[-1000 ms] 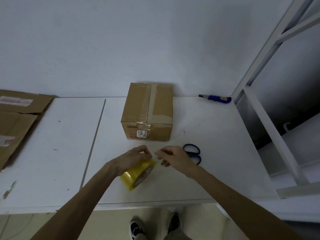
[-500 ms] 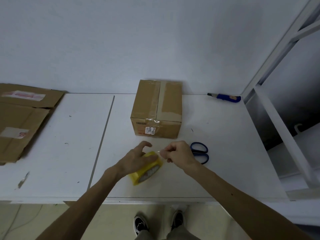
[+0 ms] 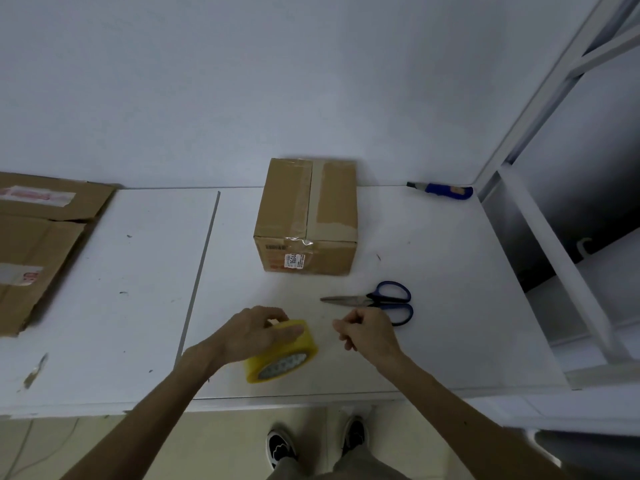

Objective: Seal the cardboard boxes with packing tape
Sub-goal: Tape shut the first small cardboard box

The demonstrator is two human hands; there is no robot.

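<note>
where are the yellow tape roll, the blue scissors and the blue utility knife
yellow packing tape roll [image 3: 304, 344], head view, its outer yellow band
blue-handled metal scissors [image 3: 372, 300], head view, where blades meet handles
blue utility knife [image 3: 445, 191], head view, middle of its handle

1. The right hand, fingers pinched together, now sits apart from the tape roll, leaving a gap to the right of the grip.
2. The left hand lowers its raised forefinger, closing its grip over the roll.
3. The scissors blades, earlier hidden behind the right hand, now show beyond the grip.
</note>
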